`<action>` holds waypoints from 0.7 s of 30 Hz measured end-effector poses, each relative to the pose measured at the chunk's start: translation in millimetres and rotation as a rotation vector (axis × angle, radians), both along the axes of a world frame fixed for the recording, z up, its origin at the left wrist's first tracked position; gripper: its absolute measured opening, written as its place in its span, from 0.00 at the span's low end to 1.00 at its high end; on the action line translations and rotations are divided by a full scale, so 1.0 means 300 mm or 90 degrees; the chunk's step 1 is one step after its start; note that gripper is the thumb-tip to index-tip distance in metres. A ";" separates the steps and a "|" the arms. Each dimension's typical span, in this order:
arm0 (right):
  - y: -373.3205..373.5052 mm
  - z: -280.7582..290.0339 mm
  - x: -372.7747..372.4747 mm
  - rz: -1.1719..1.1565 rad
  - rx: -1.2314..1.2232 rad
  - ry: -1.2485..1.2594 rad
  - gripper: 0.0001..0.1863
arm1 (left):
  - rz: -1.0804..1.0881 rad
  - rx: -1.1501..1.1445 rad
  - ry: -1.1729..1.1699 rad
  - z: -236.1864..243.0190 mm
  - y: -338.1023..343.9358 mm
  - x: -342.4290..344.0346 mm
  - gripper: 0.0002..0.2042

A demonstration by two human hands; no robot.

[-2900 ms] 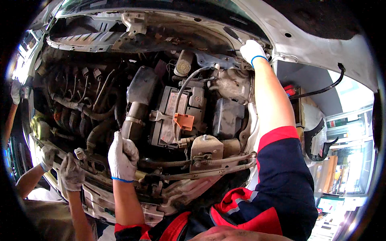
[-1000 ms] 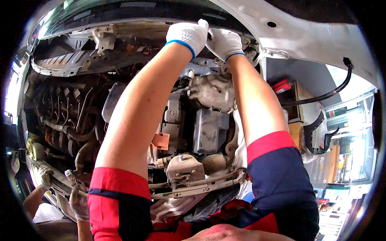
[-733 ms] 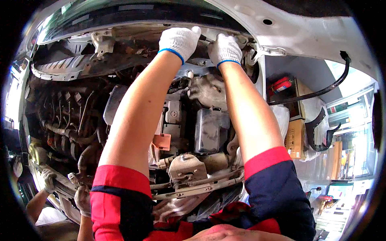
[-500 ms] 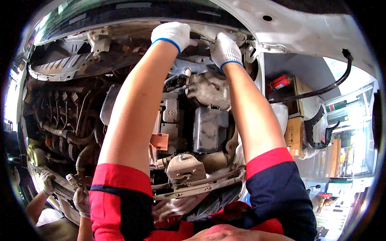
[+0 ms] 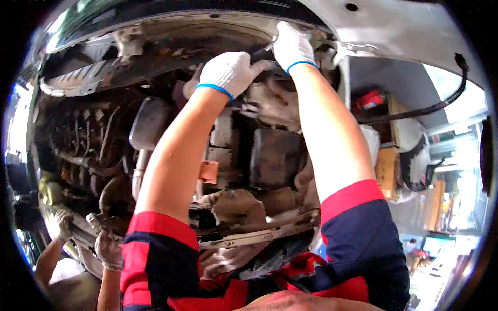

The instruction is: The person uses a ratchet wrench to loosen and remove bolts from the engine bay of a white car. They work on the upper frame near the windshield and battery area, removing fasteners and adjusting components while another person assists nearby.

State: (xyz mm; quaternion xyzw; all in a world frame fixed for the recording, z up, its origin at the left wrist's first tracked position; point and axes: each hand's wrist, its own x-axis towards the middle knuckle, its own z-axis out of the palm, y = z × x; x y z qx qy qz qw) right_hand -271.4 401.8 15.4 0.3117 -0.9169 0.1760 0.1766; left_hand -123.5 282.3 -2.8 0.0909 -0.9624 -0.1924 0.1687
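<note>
At the far left, a co-worker's gloved hands (image 5: 106, 248) rest at the front edge of the engine bay. Your left hand (image 5: 228, 72), in a white glove with a blue cuff, reaches up and inward with its thumb stretched right; you can't tell whether it grips anything. Just beside it, below the windscreen, is the slim tool (image 5: 260, 53), with a dark handle and a paler shaft, slanting up to the right. Your right hand (image 5: 293, 47), arm nearly straight, is curled around that shaft. Farther right, a cardboard box (image 5: 386, 168) bears blurred, unreadable markings.
</note>
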 end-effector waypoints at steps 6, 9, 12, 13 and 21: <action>-0.017 -0.015 0.029 -0.067 0.022 -0.012 0.12 | -0.056 -0.079 -0.140 0.044 -0.063 -0.022 0.31; -0.003 -0.006 0.039 -0.089 0.005 -0.026 0.13 | -0.050 -0.219 -0.176 0.114 -0.107 -0.080 0.26; 0.001 -0.012 0.047 -0.070 0.034 -0.023 0.13 | 0.087 -0.252 0.022 0.147 -0.201 -0.142 0.18; 0.008 -0.017 0.046 -0.055 0.046 -0.017 0.14 | 0.090 -0.259 0.019 0.133 -0.190 -0.145 0.17; 0.009 0.006 0.055 -0.083 -0.016 -0.065 0.14 | -0.111 -0.053 -0.245 0.166 -0.003 -0.076 0.34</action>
